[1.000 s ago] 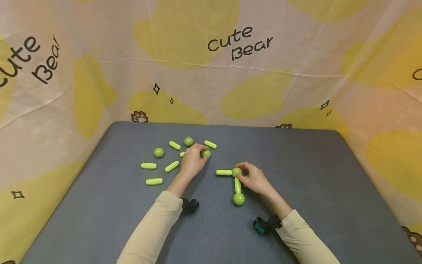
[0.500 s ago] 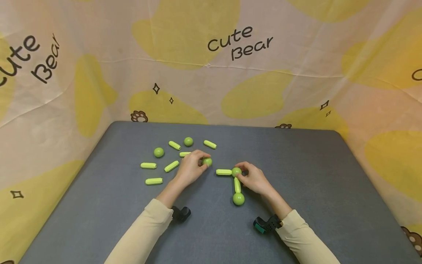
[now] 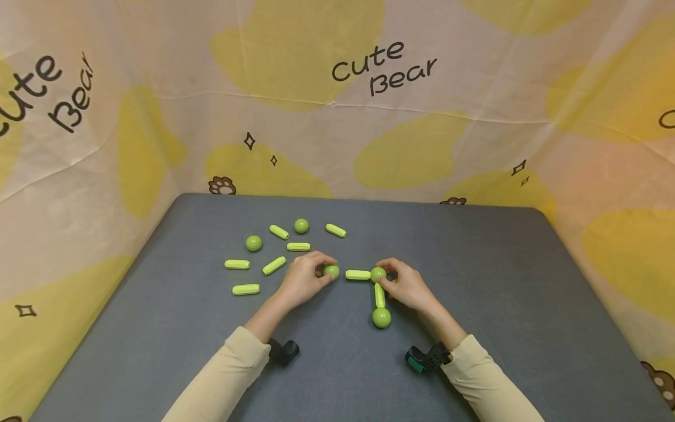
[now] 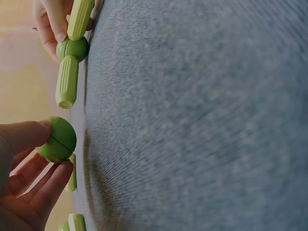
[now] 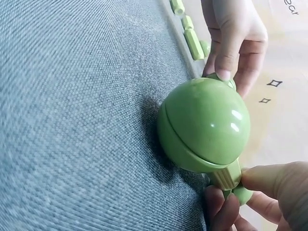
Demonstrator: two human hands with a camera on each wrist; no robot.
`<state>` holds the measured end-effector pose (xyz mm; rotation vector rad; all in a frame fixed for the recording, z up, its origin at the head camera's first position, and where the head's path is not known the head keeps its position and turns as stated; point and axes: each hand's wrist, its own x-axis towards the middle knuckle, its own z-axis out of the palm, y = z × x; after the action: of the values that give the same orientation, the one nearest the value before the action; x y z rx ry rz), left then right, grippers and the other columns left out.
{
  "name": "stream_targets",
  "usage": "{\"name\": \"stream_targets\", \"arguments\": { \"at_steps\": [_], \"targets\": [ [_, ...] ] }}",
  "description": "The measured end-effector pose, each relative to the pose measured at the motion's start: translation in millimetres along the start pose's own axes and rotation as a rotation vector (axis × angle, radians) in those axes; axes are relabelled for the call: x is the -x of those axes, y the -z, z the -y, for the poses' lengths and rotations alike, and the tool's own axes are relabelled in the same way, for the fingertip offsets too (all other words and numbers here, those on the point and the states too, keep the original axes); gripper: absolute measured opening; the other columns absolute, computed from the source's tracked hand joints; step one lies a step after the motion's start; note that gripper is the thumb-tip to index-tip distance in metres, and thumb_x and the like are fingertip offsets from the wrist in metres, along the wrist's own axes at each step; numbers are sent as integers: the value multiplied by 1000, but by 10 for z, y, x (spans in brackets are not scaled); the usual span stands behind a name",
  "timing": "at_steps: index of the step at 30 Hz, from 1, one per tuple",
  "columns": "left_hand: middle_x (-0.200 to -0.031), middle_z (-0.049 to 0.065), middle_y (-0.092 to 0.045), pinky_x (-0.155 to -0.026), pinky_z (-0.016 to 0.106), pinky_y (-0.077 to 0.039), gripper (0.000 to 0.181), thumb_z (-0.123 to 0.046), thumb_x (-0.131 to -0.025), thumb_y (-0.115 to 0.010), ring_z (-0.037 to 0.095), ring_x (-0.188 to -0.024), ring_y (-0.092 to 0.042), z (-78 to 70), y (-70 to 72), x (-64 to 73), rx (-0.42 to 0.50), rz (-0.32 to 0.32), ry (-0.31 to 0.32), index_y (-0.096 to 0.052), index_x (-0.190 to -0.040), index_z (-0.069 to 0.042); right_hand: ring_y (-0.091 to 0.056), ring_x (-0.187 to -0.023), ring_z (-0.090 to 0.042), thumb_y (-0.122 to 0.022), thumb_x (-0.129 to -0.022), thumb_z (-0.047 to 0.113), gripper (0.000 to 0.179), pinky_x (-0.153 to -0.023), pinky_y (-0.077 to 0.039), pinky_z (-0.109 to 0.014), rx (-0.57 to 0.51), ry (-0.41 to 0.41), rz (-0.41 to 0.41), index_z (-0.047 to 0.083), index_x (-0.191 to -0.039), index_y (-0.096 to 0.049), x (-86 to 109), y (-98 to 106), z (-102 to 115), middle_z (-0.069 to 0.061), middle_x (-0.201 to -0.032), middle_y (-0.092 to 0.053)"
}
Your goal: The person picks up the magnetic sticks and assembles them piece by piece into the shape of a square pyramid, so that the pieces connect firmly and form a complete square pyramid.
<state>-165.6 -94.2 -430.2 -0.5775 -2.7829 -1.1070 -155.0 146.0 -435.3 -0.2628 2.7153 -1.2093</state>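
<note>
My left hand (image 3: 306, 278) pinches a green ball (image 4: 58, 140) between thumb and fingers. That ball sits just left of the free end of a light-green ribbed stick (image 3: 358, 275), with a small gap between them. The stick's other end joins a second green ball (image 3: 377, 274), which my right hand (image 3: 408, 285) grips between thumb and fingers. From this corner ball another stick (image 3: 379, 296) runs toward me and ends in a third ball (image 3: 381, 317). In the right wrist view this near ball (image 5: 204, 125) covers much of the joined piece.
Loose sticks lie to the left and behind my left hand, among them one stick (image 3: 246, 289) nearest me and one stick (image 3: 336, 230) farthest right. Two loose balls, a left ball (image 3: 254, 243) and a back ball (image 3: 302, 226), rest among them on the grey table (image 3: 501, 281). Patterned cloth (image 3: 411, 152) surrounds the table.
My left hand has drawn the green ball toward me, from the back cluster to level with the horizontal stick's free end. My right hand and the joined piece have stayed put.
</note>
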Motion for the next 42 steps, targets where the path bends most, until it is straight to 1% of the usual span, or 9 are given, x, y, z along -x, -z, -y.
{"name": "stream_targets", "arguments": {
  "at_steps": [5,9,13,21,28,31,36,38,42],
  "targets": [
    [-94,2,-66,-65,18,-51,23,-6,-75,-73,12,-79,-64,17,-52,-5,82,3,34,-70,-97,-10,-55,-55,-10,-62,-87,14,29,-52,-47,-27,-3,1,-1,10,-115,-58,5,-1,-3,-10,-100,-61],
    [-94,2,-66,-65,18,-52,22,-6,-75,-74,13,-80,-65,19,-82,2,116,10,53,-71,-96,-11,-56,-55,-10,-62,-87,14,28,-52,-48,-27,-8,-1,-4,10,-115,-58,8,1,-5,-11,-100,-61],
    [-95,3,-66,-65,19,-52,22,-7,-76,-73,13,-80,-65,18,-104,4,129,25,53,-70,-98,-10,-57,-56,-10,-62,-87,14,28,-52,-48,-26,-11,-5,-4,10,-115,-59,6,-2,2,-11,-100,-61],
    [-95,3,-66,-65,19,-52,22,-6,-76,-72,14,-80,-65,7,-114,-7,140,27,62,-70,-98,-10,-57,-56,-10,-62,-87,15,28,-52,-48,-26,-18,-12,0,11,-115,-58,-8,-14,9,-11,-101,-61],
    [-95,3,-66,-65,19,-52,22,-6,-77,-72,14,-81,-65,6,-120,-9,148,33,74,-70,-98,-11,-56,-57,-10,-62,-88,15,30,-52,-47,-26,9,-2,12,9,-116,-58,-26,7,3,-11,-102,-61],
    [-96,3,-66,-65,19,-52,23,-6,-77,-72,14,-81,-66,2,-123,-11,151,36,77,-70,-99,-11,-57,-66,-13,-62,-87,16,31,-57,-47,-28,42,11,0,9,-117,-58,-32,23,13,-11,-104,-61],
    [-96,3,-66,-65,21,-52,23,-6,-77,-72,14,-80,-66,-8,-129,-20,144,34,70,-70,-100,-9,-59,-89,-20,-63,-86,17,35,-73,-49,-35,109,72,-22,9,-120,-58,-49,49,39,-10,-108,-61],
    [-96,4,-66,-65,21,-52,23,-6,-77,-72,14,-79,-66,-10,-138,-28,143,28,60,-70,-100,-9,-59,-92,-22,-63,-86,17,36,-76,-48,-37,130,97,-18,9,-121,-58,-62,54,50,-10,-108,-60],
    [-96,5,-66,-65,23,-53,24,-5,-77,-72,16,-79,-66,-22,-155,-48,148,19,55,-70,-100,-8,-56,-89,-20,-62,-86,17,35,-75,-46,-37,173,137,-8,9,-120,-59,-88,59,59,-8,-106,-61]
  ]
}}
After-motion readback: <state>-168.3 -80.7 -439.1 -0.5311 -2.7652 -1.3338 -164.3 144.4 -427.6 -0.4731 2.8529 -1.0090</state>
